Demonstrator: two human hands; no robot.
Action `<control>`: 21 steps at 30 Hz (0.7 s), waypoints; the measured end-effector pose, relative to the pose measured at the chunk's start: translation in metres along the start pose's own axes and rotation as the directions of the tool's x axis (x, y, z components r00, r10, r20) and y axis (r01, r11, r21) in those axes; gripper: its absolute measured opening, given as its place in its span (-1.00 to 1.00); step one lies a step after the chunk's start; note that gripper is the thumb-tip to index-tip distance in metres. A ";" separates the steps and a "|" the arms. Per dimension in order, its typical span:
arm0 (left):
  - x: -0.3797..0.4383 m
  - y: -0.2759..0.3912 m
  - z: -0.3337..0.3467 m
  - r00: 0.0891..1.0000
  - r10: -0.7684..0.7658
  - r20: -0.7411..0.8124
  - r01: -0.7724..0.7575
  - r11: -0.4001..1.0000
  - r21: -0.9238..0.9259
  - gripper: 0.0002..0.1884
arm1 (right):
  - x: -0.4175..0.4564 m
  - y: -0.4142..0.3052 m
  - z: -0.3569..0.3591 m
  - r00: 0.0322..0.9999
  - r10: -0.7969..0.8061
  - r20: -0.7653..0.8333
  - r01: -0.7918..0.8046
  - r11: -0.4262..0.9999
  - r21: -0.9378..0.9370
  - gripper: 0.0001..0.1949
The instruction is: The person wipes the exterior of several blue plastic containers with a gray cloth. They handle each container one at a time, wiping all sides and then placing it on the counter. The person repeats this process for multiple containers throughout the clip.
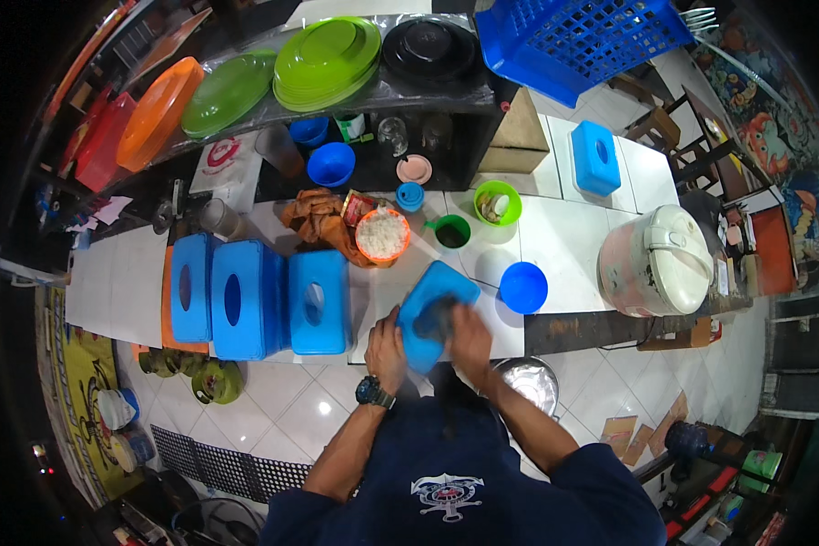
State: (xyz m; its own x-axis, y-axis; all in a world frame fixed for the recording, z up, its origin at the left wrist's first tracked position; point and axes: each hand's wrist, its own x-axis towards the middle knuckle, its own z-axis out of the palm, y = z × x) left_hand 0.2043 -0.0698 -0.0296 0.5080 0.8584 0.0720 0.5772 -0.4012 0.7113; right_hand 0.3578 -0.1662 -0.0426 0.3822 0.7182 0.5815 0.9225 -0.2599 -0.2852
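Observation:
A blue plastic tissue box (443, 281) lies at an angle on the white-tiled counter, close to my body. My left hand (386, 351) grips its left edge. On the box's top, my right hand (471, 341) holds a dark cloth or sponge (433, 319); both are blurred, and the cloth hides the middle of that face. Left of my hands stand more blue tissue boxes with oval openings: a near one (319, 327), a middle one (256, 321) and a far one (192, 259). A blue bowl (523, 288) sits just right of the held box.
Behind the box are a green mug (452, 232), a lime bowl (508, 211) with contents and an orange-rimmed bowl of white grains (382, 235). Another tissue box (595, 170) and a rice cooker (645, 266) stand right. Stacked plates (327, 61) and a blue basket (580, 48) are above.

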 end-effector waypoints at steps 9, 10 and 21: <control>-0.001 0.005 -0.004 0.999 0.026 0.021 -0.025 1.000 -0.016 -0.56 | 0.049 0.040 -0.010 0.954 0.188 0.235 -0.214 0.973 0.092 -0.72; -0.001 0.005 -0.003 1.000 0.016 0.022 -0.016 1.000 -0.014 -0.56 | 0.052 0.035 -0.011 0.930 0.281 0.235 -0.303 0.951 0.064 -0.69; -0.003 0.009 0.001 1.000 0.003 0.020 -0.003 1.000 -0.020 -0.55 | 0.047 0.040 -0.022 0.956 0.108 0.272 -0.159 0.972 0.175 -0.73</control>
State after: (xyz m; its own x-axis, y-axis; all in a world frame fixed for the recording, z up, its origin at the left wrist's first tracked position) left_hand 0.2086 -0.0760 -0.0244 0.5227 0.8504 0.0603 0.5626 -0.3972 0.7250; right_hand 0.4138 -0.1570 -0.0095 0.4500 0.8344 0.3183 0.8263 -0.2539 -0.5029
